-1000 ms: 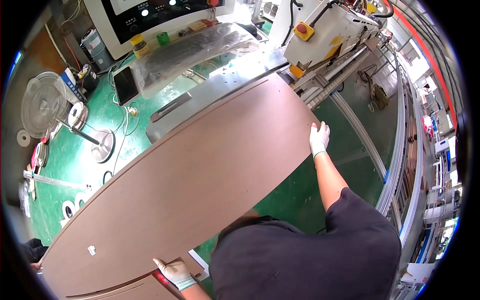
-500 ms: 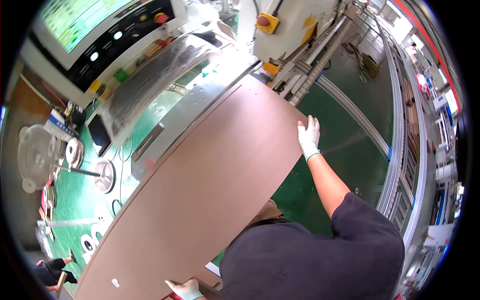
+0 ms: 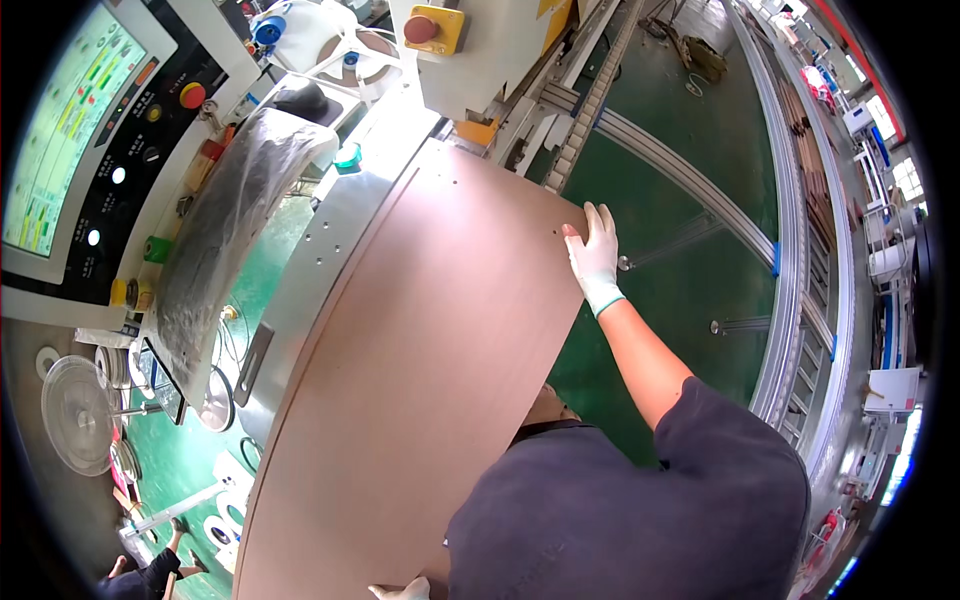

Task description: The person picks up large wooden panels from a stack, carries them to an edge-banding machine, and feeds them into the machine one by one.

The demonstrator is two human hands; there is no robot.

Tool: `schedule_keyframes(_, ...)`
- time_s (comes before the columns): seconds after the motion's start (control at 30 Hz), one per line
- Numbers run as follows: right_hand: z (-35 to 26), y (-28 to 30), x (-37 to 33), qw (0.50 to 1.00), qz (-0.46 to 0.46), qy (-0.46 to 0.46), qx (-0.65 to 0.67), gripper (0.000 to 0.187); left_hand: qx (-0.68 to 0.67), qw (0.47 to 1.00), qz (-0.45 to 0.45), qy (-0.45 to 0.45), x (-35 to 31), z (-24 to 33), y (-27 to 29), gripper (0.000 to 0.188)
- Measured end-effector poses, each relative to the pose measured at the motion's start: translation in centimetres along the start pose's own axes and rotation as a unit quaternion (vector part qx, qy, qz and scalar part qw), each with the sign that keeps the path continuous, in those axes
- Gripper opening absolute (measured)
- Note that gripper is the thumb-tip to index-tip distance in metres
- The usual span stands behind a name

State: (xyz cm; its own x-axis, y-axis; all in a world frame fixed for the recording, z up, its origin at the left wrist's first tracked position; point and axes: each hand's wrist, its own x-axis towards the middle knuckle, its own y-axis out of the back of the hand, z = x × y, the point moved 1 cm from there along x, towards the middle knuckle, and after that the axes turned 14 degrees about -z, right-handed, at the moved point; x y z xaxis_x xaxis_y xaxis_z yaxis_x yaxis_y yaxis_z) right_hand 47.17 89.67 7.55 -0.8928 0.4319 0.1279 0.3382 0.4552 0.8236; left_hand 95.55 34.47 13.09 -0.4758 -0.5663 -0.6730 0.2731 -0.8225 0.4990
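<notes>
My left grip [image 3: 405,589] meets the near end of the brown panel [image 3: 400,350], mostly cropped; closure: cannot tell. Panel lies before me. Right grip [image 3: 588,222] at its right edge, fingers and thumb apart. Left of panel: metal desk [image 3: 315,265]; beyond, yellow-topped jar [image 3: 120,293], contents unreadable.

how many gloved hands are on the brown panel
2: right hand by upper right corner of the brown panel; left hand at the picture's lower edge, partly cut off. The panel runs out of view, so others may be hidden.
</notes>
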Motion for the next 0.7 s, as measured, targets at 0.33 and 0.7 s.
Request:
schedule_keyframes(0.33,2.6,-1.5,1.9,0.997,0.054,0.055,0.012,0.055,-0.504,0.862,-0.028,0.045,3.1,0.8,-3.3,0.067)
schedule_keyframes(0.7,5.9,-1.4,10.4,0.968,-0.237,-0.026,-0.075,0.073,-0.814,0.564,0.081,-0.111,4.2,-3.2,-3.0,0.059)
